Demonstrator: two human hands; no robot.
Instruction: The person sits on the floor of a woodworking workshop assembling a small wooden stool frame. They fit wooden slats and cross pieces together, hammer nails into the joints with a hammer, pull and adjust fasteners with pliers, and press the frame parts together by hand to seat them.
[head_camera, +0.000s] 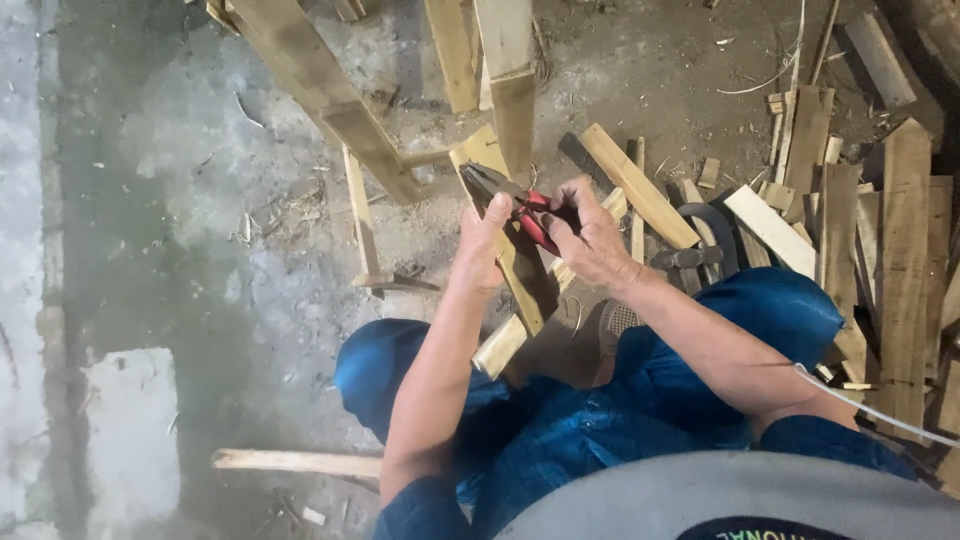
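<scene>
Plier jaws' bite point hidden behind left hand (482, 243), fingers wrapped round wooden slat (522, 262) propped over knees. Right hand (585, 232) clamped on red-handled pliers (517, 203), dull metal head at slat's top. Rough pale scrap planks (880, 230) heaped right; dusty concrete floor (170, 220)

**Your count at the woodpile**

You have two hands in view, your left hand (483, 243) and your right hand (590, 235), and between them one pair of red-handled pliers (518, 205). You have one hammer (700, 250) lying on the ground by your right knee. Wooden slats (905, 260) lie around you in a heap too tangled to count exactly; well over a dozen show. One lone strip of wood (295, 461) lies apart by your left side, and one white cord (870, 405) crosses your right arm
</scene>
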